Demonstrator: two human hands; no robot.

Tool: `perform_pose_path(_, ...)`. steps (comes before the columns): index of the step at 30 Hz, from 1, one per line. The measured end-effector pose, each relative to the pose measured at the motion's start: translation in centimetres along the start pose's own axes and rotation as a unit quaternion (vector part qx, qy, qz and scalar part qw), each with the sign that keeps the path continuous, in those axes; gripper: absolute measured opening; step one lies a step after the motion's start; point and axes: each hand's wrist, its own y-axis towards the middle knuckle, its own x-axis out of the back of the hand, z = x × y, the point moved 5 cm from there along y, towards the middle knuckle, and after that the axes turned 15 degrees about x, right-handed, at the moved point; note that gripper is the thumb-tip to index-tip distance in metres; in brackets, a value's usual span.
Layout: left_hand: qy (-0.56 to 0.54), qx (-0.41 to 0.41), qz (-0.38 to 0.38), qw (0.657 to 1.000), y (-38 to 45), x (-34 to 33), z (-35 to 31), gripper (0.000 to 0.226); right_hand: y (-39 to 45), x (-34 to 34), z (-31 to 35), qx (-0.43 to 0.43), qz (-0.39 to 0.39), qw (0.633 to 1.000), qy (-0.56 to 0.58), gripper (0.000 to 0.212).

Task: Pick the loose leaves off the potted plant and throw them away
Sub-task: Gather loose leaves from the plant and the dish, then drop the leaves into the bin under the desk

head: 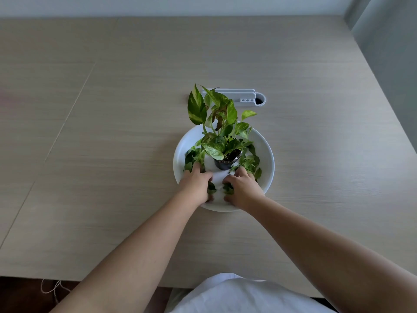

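White plate (266,163), green-and-yellow variegated plant (216,123) (one brown leaf), black pot (223,164).

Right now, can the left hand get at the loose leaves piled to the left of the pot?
Probably yes. The left hand already rests in the white dish, fingers at the edge of the leaf pile, and nothing lies between them.

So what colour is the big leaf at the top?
Green with pale yellow streaks, on the big leaf; the head view shows it.
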Motion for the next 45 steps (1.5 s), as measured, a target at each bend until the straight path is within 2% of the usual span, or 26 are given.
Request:
perform_pose_path(7, -0.058, -0.024, -0.034, 0.997, 0.3, 0.2, 0.0, 0.02, 0.1, 0.2, 0.3, 0.042, -0.02, 0.999, 0.015, 0.03)
perform_pose_path(14, -0.043, -0.063, -0.061, 0.995, 0.0, 0.1, 0.2, 0.023, 0.2, 0.8, -0.5, 0.044, -0.058, 0.997, 0.038, 0.03)
perform_pose_path(17, -0.094, -0.041, -0.065, 0.993, -0.2, 1.0, 0.4, 0.017, -0.2, 1.7, -1.2, 0.011, -0.106, 0.989, 0.107, 0.026)
perform_pose_path(20, -0.213, 0.029, -0.074, 0.974, -0.4, 2.4, 1.3, 0.015, -1.3, 2.8, -2.0, -0.052, -0.169, 0.956, 0.236, 0.018)
perform_pose_path(22, -0.301, 0.074, -0.049, 0.949, -0.7, 3.0, 1.8, 0.019, -2.3, 3.1, -2.7, -0.106, -0.207, 0.908, 0.348, 0.015)
perform_pose_path(24, -0.388, 0.111, 0.004, 0.915, -0.8, 2.7, 2.1, 0.024, -3.3, 2.9, -3.3, -0.151, -0.234, 0.827, 0.488, 0.013)
perform_pose_path(26, -0.511, 0.136, 0.067, 0.846, -0.8, 2.2, 2.1, 0.019, -4.2, 2.7, -3.5, -0.169, -0.244, 0.739, 0.605, 0.012)
perform_pose_path(29, -0.633, 0.146, 0.16, 0.743, -1.4, 1.5, 0.9, 0.017, -5.4, 2.5, -3.6, -0.159, -0.25, 0.639, 0.71, 0.019)
perform_pose_path(32, -0.669, 0.141, 0.237, 0.691, -2.9, 1.0, -1.2, 0.02, -7.0, 2.1, -3.7, -0.16, -0.277, 0.574, 0.753, 0.026)
perform_pose_path(35, -0.654, 0.12, 0.298, 0.685, -3.9, 0.3, -3.6, 0.019, -9.1, 1.7, -4.1, -0.174, -0.331, 0.527, 0.763, 0.022)
perform_pose_path(39, -0.612, 0.069, 0.372, 0.694, -5.5, -0.6, -7.7, 0.014, -13.8, 0.2, -5.1, -0.195, -0.415, 0.435, 0.775, 0.015)
perform_pose_path(45, -0.542, -0.002, 0.451, 0.709, -10.0, -3.1, -15.4, 0.02, -24.1, -2.7, -7.6, -0.237, -0.528, 0.338, 0.743, 0.013)
